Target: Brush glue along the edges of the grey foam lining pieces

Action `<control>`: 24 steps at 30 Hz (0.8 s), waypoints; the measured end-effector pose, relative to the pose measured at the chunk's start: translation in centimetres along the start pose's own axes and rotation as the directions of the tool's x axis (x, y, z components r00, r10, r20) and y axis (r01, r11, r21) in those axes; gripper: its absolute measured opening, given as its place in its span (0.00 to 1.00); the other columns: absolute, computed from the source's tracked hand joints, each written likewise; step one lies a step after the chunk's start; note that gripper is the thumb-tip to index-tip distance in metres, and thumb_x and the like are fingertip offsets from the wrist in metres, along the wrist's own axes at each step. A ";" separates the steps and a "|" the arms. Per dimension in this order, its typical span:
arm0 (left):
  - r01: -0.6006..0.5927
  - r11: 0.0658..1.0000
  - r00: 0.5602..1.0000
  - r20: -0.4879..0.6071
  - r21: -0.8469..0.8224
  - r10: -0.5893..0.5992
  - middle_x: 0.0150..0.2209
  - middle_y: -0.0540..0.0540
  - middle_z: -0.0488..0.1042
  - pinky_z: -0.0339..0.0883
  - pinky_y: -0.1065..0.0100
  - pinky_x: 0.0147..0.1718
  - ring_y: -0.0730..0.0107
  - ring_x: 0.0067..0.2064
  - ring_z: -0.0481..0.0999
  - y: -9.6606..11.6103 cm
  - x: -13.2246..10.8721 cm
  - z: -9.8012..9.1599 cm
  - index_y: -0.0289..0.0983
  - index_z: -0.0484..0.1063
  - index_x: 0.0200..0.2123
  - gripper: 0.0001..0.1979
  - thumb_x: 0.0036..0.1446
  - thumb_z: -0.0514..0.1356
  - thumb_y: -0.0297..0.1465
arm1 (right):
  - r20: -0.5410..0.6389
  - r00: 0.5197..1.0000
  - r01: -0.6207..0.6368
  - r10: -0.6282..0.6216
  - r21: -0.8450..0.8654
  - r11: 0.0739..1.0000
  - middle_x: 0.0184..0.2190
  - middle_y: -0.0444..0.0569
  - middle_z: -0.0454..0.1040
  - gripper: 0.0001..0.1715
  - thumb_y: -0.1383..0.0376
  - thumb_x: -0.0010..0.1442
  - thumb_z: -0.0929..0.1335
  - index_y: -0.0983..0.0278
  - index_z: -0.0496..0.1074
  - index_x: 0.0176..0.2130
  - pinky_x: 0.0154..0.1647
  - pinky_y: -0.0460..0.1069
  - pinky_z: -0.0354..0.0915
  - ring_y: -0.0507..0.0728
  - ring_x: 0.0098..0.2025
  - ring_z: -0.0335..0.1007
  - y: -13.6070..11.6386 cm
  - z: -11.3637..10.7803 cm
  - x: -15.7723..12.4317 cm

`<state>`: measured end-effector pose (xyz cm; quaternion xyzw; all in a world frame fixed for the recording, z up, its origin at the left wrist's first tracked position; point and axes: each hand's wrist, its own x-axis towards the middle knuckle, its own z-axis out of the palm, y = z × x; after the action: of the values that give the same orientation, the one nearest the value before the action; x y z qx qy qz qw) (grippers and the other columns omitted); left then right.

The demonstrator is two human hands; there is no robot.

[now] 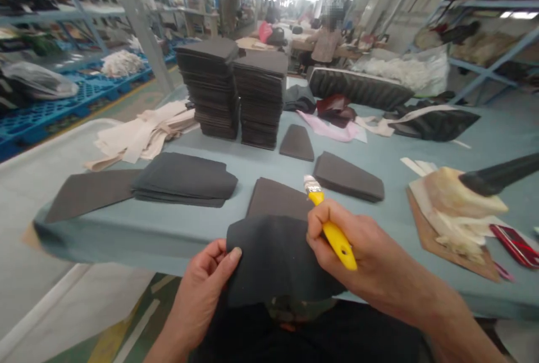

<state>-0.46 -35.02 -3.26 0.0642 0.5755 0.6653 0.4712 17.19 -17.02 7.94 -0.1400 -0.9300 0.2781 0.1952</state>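
Note:
My left hand [213,278] pinches the left edge of a dark, flat cut piece [273,259], thumb on top. The piece hangs over the table's front edge, partly over another dark brown panel [275,197] lying flat. In my right hand [341,234] is a paintbrush [337,239] with a yellow handle, its pale-tipped bristles pointing up and away. The right fingers are at the right edge of the dark piece; whether they also grip it is hidden. Beyond the brush lies a small stack of brown panels [349,176].
Two tall stacks of dark panels [208,87] stand at the back left. Dark cut pieces [181,180] lie at left, beige strips [145,132] behind them. On the right are a yellowish block with a black handle [458,191] and a red phone-like object [516,245]. A person [324,42] is far back.

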 end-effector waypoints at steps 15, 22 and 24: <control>-0.553 0.600 0.804 0.180 0.578 0.567 0.22 0.56 0.72 0.54 0.74 0.19 0.79 0.21 0.62 9.2 5.1 6.0 0.41 0.78 0.34 0.12 0.59 0.74 0.41 | -0.762 0.626 -0.318 0.166 -0.055 0.946 0.28 0.40 0.69 0.11 0.60 0.62 0.75 0.58 0.68 0.35 0.33 0.50 0.66 0.51 0.26 0.61 7.2 1.7 -2.5; -0.420 0.605 0.902 0.241 0.676 0.357 0.19 0.58 0.66 0.47 0.74 0.20 0.82 0.20 0.60 8.4 10.1 6.1 0.38 0.72 0.28 0.14 0.63 0.70 0.35 | -0.710 0.656 -0.411 0.256 -0.052 0.910 0.29 0.42 0.71 0.12 0.61 0.61 0.74 0.59 0.68 0.34 0.32 0.50 0.61 0.50 0.28 0.62 10.9 2.8 -2.8; -0.431 0.602 0.900 0.269 0.672 0.344 0.19 0.57 0.66 0.47 0.73 0.20 0.81 0.20 0.60 7.8 10.8 5.5 0.38 0.73 0.27 0.15 0.61 0.72 0.38 | -0.696 0.662 -0.441 0.279 -0.061 0.895 0.29 0.42 0.72 0.12 0.61 0.60 0.75 0.59 0.68 0.34 0.33 0.50 0.61 0.51 0.29 0.63 11.6 3.1 -3.1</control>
<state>-7.23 -22.74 0.05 0.4029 0.7331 0.4688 0.2836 20.30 -10.30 -1.96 -0.4337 -0.7746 0.1351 0.4400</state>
